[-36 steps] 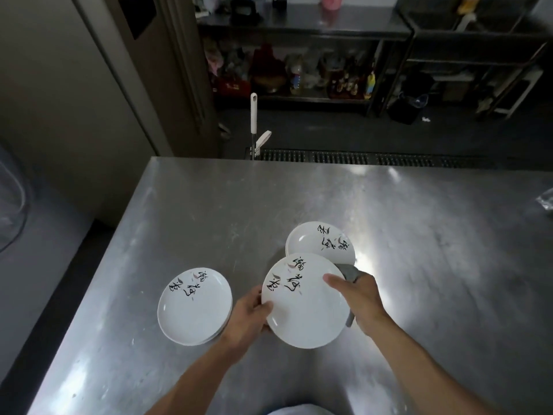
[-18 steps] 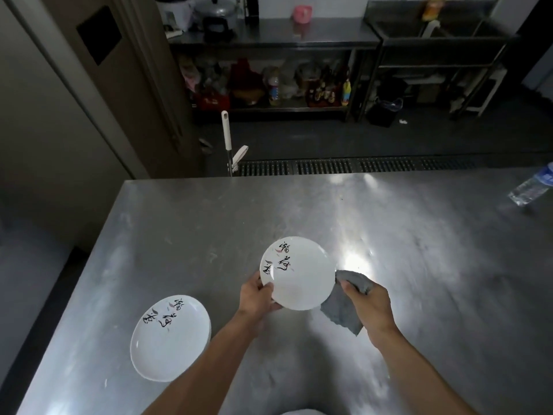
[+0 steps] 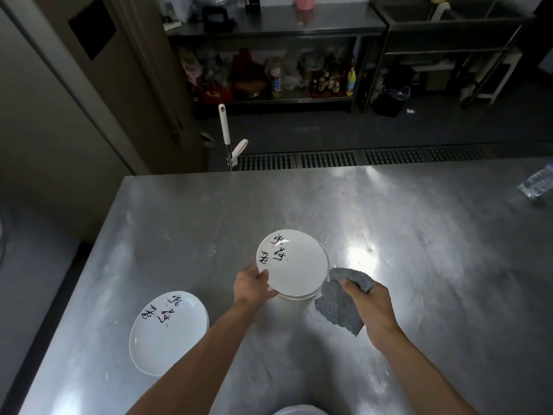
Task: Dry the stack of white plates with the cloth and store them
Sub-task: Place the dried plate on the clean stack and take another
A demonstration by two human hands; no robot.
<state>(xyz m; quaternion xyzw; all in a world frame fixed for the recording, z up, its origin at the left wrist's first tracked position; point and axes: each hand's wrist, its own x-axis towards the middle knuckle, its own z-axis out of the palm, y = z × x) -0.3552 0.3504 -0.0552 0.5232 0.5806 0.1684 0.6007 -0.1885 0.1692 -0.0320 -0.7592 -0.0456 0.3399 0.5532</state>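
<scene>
Head view: left hand (image 3: pixel 253 284), thumb over the rim, grips a round glossy white plate (image 3: pixel 294 265) with black brush lettering, frame centre. Right hand (image 3: pixel 371 304) clutches a crumpled grey cloth (image 3: pixel 338 307) just beside the plate's right edge. Second lettered plate (image 3: pixel 167 333) lies lower left, near the left edge of the brushed-steel table (image 3: pixel 419 250). Steel surface stretches to a plastic bottle (image 3: pixel 537 182) at right.

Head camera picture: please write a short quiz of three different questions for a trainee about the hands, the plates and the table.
1. True or false: the right hand holds the grey cloth.
2. Which hand grips the rim of the plate near the table's middle? A: left hand. B: right hand. C: neither.
3. Fill in: at the far right edge of the steel table lies a clear plastic ___.

Key: 1 true; 2 A; 3 bottle.
</scene>
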